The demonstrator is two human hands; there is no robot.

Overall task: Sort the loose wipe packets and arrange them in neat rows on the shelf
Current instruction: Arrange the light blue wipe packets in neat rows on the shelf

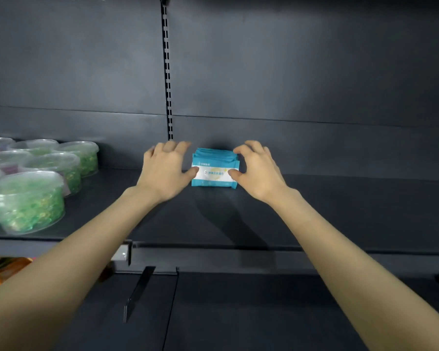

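A row of teal and white wipe packets (214,171) stands on edge on the dark shelf (314,214), close to the back wall. My left hand (164,169) holds the row's left end, with its thumb on the front packet and its curled fingers reaching toward the back. My right hand (257,169) holds the right end the same way, thumb on the front packet and index finger curled over the back corner. The packets behind the front one are mostly hidden.
Several clear lidded tubs of green contents (31,198) fill the shelf's left part. A slotted upright rail (168,84) runs down the back wall just behind the packets. Bare shelf stretches to the right. Orange items (0,272) show on the level below at left.
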